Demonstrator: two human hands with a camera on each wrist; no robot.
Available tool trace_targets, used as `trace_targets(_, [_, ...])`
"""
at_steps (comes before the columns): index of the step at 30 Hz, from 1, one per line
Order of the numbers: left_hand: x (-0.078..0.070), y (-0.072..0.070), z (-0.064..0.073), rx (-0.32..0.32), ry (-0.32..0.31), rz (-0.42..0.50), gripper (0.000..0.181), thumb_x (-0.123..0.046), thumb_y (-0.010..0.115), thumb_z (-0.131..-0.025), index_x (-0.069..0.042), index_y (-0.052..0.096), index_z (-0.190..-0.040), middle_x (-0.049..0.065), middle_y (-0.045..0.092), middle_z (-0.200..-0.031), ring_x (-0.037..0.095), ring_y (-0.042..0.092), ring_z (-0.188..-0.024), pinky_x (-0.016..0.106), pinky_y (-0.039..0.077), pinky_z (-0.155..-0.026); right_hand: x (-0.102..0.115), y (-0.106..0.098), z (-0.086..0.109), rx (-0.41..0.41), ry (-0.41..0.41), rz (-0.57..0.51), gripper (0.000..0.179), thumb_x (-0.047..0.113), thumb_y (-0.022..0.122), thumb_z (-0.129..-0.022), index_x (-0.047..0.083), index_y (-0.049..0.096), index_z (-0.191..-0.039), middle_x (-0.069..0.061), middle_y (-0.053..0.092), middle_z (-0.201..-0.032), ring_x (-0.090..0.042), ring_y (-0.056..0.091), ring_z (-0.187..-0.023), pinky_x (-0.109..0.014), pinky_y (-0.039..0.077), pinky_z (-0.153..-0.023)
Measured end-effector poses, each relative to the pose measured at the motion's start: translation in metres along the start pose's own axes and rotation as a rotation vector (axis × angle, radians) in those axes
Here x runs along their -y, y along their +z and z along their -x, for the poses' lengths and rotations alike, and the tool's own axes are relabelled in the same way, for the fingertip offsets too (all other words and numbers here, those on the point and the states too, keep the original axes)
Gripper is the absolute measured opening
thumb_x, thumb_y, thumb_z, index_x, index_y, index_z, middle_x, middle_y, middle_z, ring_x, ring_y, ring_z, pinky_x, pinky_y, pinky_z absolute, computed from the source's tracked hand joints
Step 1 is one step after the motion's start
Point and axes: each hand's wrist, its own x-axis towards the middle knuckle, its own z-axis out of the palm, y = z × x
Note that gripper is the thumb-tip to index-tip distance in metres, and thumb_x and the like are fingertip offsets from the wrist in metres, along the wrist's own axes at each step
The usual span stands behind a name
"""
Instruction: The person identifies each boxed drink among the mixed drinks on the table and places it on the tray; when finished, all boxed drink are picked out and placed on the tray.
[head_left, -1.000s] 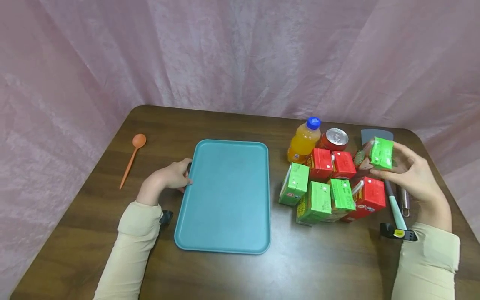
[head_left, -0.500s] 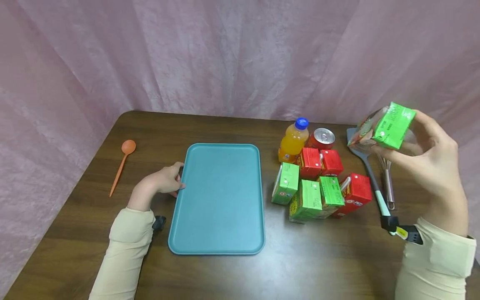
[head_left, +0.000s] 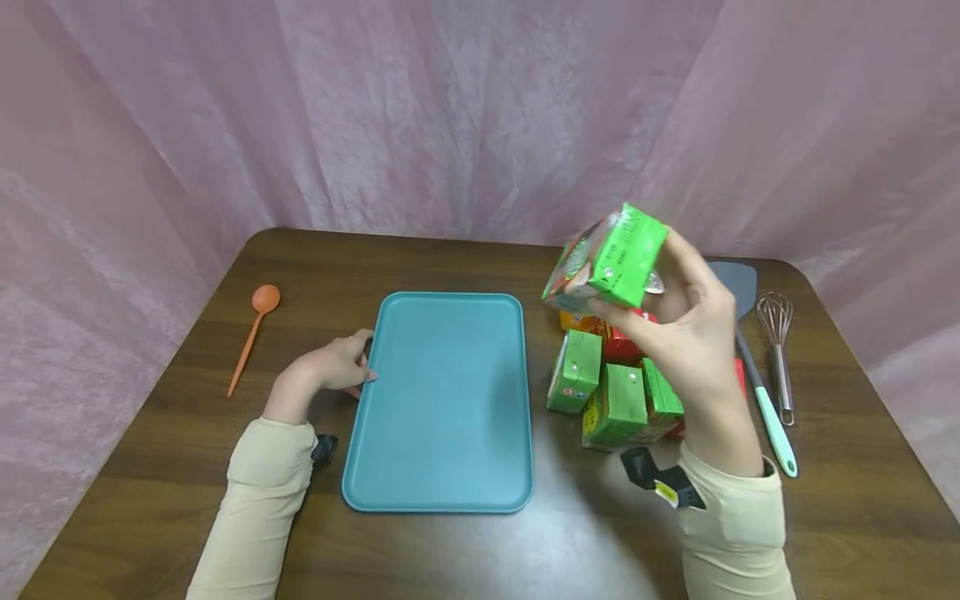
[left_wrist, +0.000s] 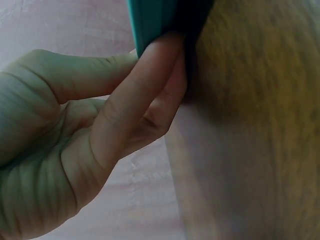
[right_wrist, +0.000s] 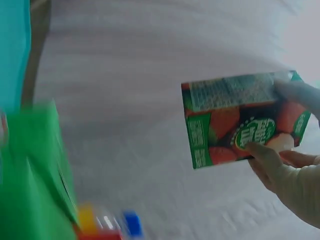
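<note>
In the head view my right hand (head_left: pixel 693 312) holds a juice box (head_left: pixel 628 254) with a green top, raised above the group of drinks. The right wrist view shows thumb and fingers pinching that juice box (right_wrist: pixel 245 120), whose side carries red fruit pictures. My left hand (head_left: pixel 330 365) grips the left rim of a blue rectangular tray (head_left: pixel 442 408) that lies on the table. Seen from the left wrist, the thumb and fingers of the left hand (left_wrist: pixel 95 120) pinch the edge of the tray (left_wrist: pixel 147 22).
Below the right hand stand several green cartons (head_left: pixel 617 400) and red cartons, partly hidden by the arm. A spatula (head_left: pixel 772 425) and a whisk (head_left: pixel 780 358) lie at the right. An orange spoon (head_left: pixel 255 333) lies at the far left. A pink curtain (head_left: pixel 450 117) hangs behind the table.
My right hand has lifted the juice box from the right side and carried it left, over the other drinks. The left hand stays at the tray's rim.
</note>
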Motion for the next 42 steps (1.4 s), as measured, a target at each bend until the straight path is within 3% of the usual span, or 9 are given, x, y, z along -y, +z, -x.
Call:
trace_targets(9, [-0.004, 0.001, -0.001, -0.018, 0.009, 0.016, 0.069, -0.004, 0.057, -0.091, 0.007, 0.013, -0.144, 0.01, 0.046, -0.079, 0.018, 0.061, -0.067, 0.031, 0.048, -0.068, -0.04, 0.062, -0.003, 0.095, 0.198, 0.044, 0.074, -0.016, 0.072, -0.069, 0.002, 0.045, -0.135, -0.01, 0.052, -0.129, -0.021, 0.051, -0.119, -0.035, 0.047, -0.091])
trace_targets(16, [-0.006, 0.001, -0.002, -0.021, -0.018, 0.007, 0.07, -0.005, 0.057, -0.092, 0.006, 0.013, -0.145, 0.01, 0.046, -0.078, 0.018, 0.06, -0.066, 0.031, 0.048, -0.068, -0.094, 0.101, -0.006, 0.172, 0.424, 0.063, 0.072, -0.008, 0.074, -0.072, 0.008, 0.044, -0.136, -0.007, 0.053, -0.126, -0.012, 0.049, -0.122, -0.029, 0.046, -0.093])
trace_targets(22, [-0.008, 0.0, -0.001, -0.014, -0.033, 0.013, 0.07, -0.005, 0.056, -0.092, 0.006, 0.012, -0.145, 0.011, 0.047, -0.079, 0.019, 0.061, -0.066, 0.032, 0.048, -0.067, -0.137, 0.126, -0.007, 0.2, 0.587, 0.151, 0.073, -0.001, 0.075, -0.075, 0.01, 0.04, -0.139, -0.004, 0.049, -0.133, -0.011, 0.042, -0.129, -0.023, 0.043, -0.094])
trace_targets(26, [-0.008, -0.001, -0.001, -0.018, -0.018, 0.015, 0.07, -0.004, 0.057, -0.091, 0.008, 0.012, -0.144, 0.011, 0.048, -0.078, 0.019, 0.062, -0.065, 0.032, 0.049, -0.066, -0.156, 0.137, -0.008, 0.214, 0.628, 0.214, 0.069, 0.004, 0.074, -0.078, 0.008, 0.04, -0.138, -0.004, 0.052, -0.125, -0.01, 0.045, -0.126, -0.022, 0.045, -0.085])
trace_targets(30, [-0.009, -0.001, -0.002, -0.013, -0.023, 0.006, 0.07, -0.005, 0.057, -0.091, 0.008, 0.012, -0.144, 0.01, 0.047, -0.076, 0.019, 0.061, -0.064, 0.03, 0.047, -0.065, -0.17, 0.143, -0.008, 0.234, 0.645, 0.254, 0.059, 0.007, 0.072, -0.081, 0.006, 0.043, -0.132, -0.005, 0.05, -0.113, -0.008, 0.051, -0.104, -0.026, 0.039, -0.068])
trace_targets(35, [-0.011, -0.001, -0.003, -0.006, -0.013, 0.011, 0.071, -0.003, 0.057, -0.091, 0.008, 0.011, -0.144, 0.011, 0.047, -0.077, 0.018, 0.062, -0.064, 0.031, 0.049, -0.066, -0.18, 0.148, -0.009, 0.284, 0.676, 0.318, 0.077, 0.015, 0.069, -0.084, 0.012, 0.026, -0.148, -0.007, 0.05, -0.106, -0.015, 0.042, -0.078, -0.027, 0.032, -0.061])
trace_targets(37, [-0.011, -0.001, -0.003, -0.004, -0.011, 0.018, 0.072, -0.003, 0.057, -0.09, 0.009, 0.01, -0.144, 0.011, 0.047, -0.078, 0.018, 0.062, -0.064, 0.031, 0.05, -0.066, -0.18, 0.149, -0.011, 0.326, 0.671, 0.382, 0.081, 0.02, 0.068, -0.086, 0.014, 0.019, -0.149, -0.007, 0.053, -0.117, -0.017, 0.048, -0.085, -0.027, 0.038, -0.065])
trace_targets(39, [-0.011, -0.002, -0.003, -0.005, -0.017, 0.015, 0.072, -0.003, 0.057, -0.091, 0.009, 0.01, -0.144, 0.011, 0.047, -0.077, 0.018, 0.062, -0.064, 0.031, 0.05, -0.067, -0.181, 0.15, -0.013, 0.37, 0.662, 0.436, 0.082, 0.023, 0.067, -0.086, 0.014, 0.016, -0.15, -0.009, 0.048, -0.135, -0.017, 0.053, -0.105, -0.027, 0.043, -0.077])
trace_targets(42, [-0.01, -0.002, -0.002, 0.0, -0.023, 0.017, 0.073, -0.003, 0.057, -0.091, 0.009, 0.008, -0.144, 0.01, 0.047, -0.076, 0.018, 0.062, -0.064, 0.031, 0.049, -0.067, -0.178, 0.149, -0.013, 0.438, 0.651, 0.509, 0.083, 0.027, 0.066, -0.087, 0.016, 0.013, -0.15, -0.004, 0.03, -0.151, -0.021, 0.042, -0.13, -0.032, 0.043, -0.096])
